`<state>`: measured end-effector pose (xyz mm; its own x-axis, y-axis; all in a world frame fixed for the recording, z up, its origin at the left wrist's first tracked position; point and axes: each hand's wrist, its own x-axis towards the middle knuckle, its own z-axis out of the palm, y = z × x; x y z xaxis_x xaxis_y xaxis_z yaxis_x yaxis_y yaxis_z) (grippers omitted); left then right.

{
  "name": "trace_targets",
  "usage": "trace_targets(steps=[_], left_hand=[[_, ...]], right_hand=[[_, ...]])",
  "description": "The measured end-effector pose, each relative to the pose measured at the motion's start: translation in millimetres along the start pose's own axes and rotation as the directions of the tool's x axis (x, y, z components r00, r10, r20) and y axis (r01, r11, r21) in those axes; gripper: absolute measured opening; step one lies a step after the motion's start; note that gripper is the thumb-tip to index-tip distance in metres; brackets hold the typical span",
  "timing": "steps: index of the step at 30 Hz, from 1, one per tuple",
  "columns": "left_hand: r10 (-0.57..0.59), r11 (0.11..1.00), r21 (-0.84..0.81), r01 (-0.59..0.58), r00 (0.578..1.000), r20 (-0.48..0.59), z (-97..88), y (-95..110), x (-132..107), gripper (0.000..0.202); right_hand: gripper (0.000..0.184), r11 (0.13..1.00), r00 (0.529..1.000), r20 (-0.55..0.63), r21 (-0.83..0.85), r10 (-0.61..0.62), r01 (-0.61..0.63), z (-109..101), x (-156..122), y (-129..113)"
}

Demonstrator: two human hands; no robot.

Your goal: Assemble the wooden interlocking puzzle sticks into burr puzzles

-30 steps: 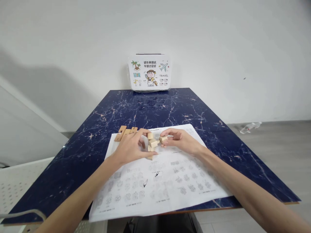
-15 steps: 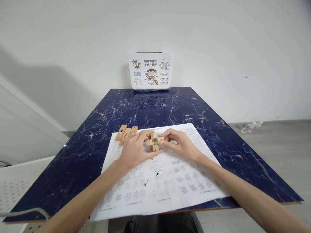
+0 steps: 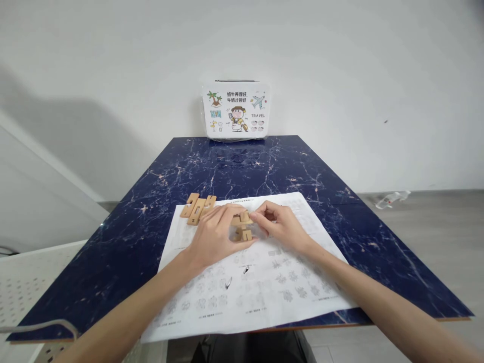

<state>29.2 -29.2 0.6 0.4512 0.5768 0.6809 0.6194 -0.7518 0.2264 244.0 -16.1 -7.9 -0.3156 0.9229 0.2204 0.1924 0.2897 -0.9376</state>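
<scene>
The left hand [image 3: 215, 234] spans a cluster of notched, pale-brown wooden blocks [image 3: 245, 235], thumb below and fingers above, probably to keep the upper and lower parts together. The right hand [image 3: 278, 222] pinches narrowly at the upper part's right end, seemingly for fine control. The blocks sit between both hands, over a white paper sheet printed with grey diagrams [image 3: 264, 297], perhaps laid there for reference. Flat, slotted tan wooden plates [image 3: 195, 213] lie at its far-left corner, apparently within reach on the dark-blue marbled table [image 3: 113, 267].

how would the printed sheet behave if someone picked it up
The printed sheet looks thin, so it is probably light and floppy. The flat wooden pieces over its far left corner would likely slide as it lifts.
</scene>
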Motion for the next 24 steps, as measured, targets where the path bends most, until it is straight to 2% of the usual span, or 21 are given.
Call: trace_targets(steps=[5, 8, 10, 13, 15, 17, 20, 22, 24], left_hand=[[-0.043, 0.999, -0.021, 0.043, 0.999, 0.021, -0.7, 1.3, -0.9, 0.056], [-0.152, 0.988, -0.026, 0.153, 0.988, 0.039, -0.4, 2.2, 0.4, 0.059], [-0.271, 0.962, -0.027, 0.271, 0.962, 0.032, -0.7, 1.7, 2.6, 0.06], [-0.433, 0.9, -0.064, 0.432, 0.902, -0.001, -2.1, -2.2, 6.4, 0.055], [-0.506, 0.857, -0.121, 0.502, 0.863, -0.006, -2.7, -6.1, 8.0, 0.053], [-0.555, 0.817, -0.185, 0.546, 0.832, 0.006, -2.4, -9.6, 8.5, 0.054], [-0.585, 0.78, -0.25, 0.574, 0.81, 0.036, -0.9, -12.6, 8.2, 0.054], [-0.59, 0.771, -0.26, 0.581, 0.806, 0.053, 0.3, -13.2, 7.8, 0.053], [-0.588, 0.771, -0.254, 0.583, 0.806, 0.065, 1.1, -13.5, 7.6, 0.053]], right_hand=[[0.041, 0.998, 0.998, 0.041, 0.024, 0.052, -0.053, -2.0, 1.3, -1.9], [0.041, 0.997, 0.996, 0.063, 0.046, 0.059, -0.062, -4.0, 2.5, -2.1], [0.039, 0.999, 0.998, 0.045, 0.023, 0.038, -0.039, -4.9, 3.4, -0.9], [0.03, 0.99, 0.998, 0.017, -0.122, -0.065, 0.067, -5.3, 4.0, 1.8], [0.025, 0.959, 0.984, 0.067, -0.223, -0.165, 0.176, -4.6, 3.5, 3.1], [0.029, 0.917, 0.958, 0.154, -0.287, -0.242, 0.278, -3.3, 2.3, 3.8], [0.039, 0.849, 0.905, 0.293, -0.345, -0.308, 0.4, -0.7, 0.4, 5.3], [0.033, 0.808, 0.872, 0.358, -0.369, -0.333, 0.46, 0.6, 0.0, 7.7], [0.024, 0.792, 0.859, 0.379, -0.374, -0.345, 0.483, 0.8, 0.7, 11.1]])
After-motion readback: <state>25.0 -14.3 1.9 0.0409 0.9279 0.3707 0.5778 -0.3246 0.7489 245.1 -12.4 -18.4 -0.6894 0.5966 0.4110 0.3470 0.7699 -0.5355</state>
